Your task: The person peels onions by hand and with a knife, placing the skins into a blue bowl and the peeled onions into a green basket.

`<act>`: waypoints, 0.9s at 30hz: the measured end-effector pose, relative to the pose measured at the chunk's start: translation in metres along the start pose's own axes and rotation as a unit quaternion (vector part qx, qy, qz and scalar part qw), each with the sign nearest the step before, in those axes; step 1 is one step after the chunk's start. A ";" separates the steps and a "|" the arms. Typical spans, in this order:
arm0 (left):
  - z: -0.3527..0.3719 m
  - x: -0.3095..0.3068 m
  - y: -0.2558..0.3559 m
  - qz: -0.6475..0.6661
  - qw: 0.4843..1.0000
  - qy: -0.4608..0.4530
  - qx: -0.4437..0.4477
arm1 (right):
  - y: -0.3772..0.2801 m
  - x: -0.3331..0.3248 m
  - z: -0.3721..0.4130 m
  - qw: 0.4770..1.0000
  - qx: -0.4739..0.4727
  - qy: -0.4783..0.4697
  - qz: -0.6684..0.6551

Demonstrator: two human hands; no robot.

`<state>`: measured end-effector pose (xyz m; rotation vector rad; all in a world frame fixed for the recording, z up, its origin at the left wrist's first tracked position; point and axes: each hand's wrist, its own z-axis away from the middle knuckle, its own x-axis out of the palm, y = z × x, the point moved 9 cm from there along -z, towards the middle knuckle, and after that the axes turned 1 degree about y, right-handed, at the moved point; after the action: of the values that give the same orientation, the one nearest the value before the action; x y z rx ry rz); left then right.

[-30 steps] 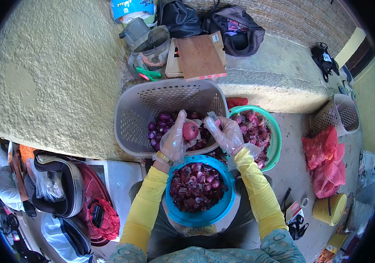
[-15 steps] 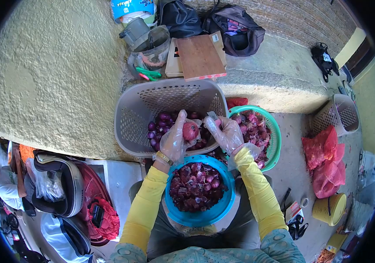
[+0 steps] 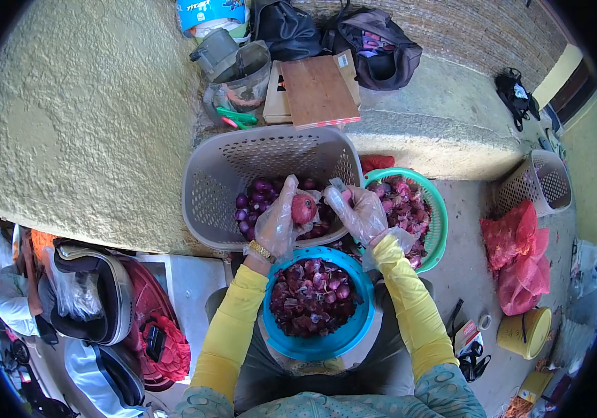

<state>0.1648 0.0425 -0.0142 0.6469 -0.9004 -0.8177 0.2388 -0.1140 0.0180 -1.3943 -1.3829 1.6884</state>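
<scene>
A red onion (image 3: 303,208) is in my left hand (image 3: 279,221), whose gloved fingers are closed around it. Just to the right, my right hand (image 3: 362,214), also in a clear plastic glove, has its fingers pinched together; what they hold is too small to make out. Both hands are over the near side of a grey perforated basket (image 3: 204,167) with peeled purple onions (image 3: 257,197) inside. Below them, between my knees, a blue basin (image 3: 366,299) holds onions and dark skins. A green colander (image 3: 441,223) of onions and skins stands beside my right hand.
A brown board (image 3: 318,90) lies on a box behind the basket, beside bags (image 3: 375,52). Red mesh sacks (image 3: 518,258), a yellow bucket (image 3: 525,333) and another basket (image 3: 535,182) are on the right. At far left is a person (image 3: 12,296).
My hands and the onion stay in the same place. The person at far left has shifted slightly.
</scene>
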 end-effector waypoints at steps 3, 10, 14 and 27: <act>-0.001 -0.001 -0.001 -0.009 1.000 0.004 -0.002 | -0.004 -0.001 0.001 1.000 0.004 -0.003 0.005; -0.003 0.001 -0.001 -0.010 1.000 -0.007 0.006 | 0.000 0.001 -0.001 1.000 -0.006 -0.005 0.006; -0.002 0.002 0.000 -0.007 1.000 -0.013 0.010 | -0.002 0.000 0.000 1.000 -0.014 0.001 0.003; -0.002 0.001 -0.001 -0.018 1.000 -0.011 0.008 | -0.003 -0.001 0.000 1.000 -0.006 -0.003 0.007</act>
<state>0.1666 0.0416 -0.0152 0.6717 -0.9183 -0.8527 0.2384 -0.1136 0.0209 -1.4108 -1.3920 1.6978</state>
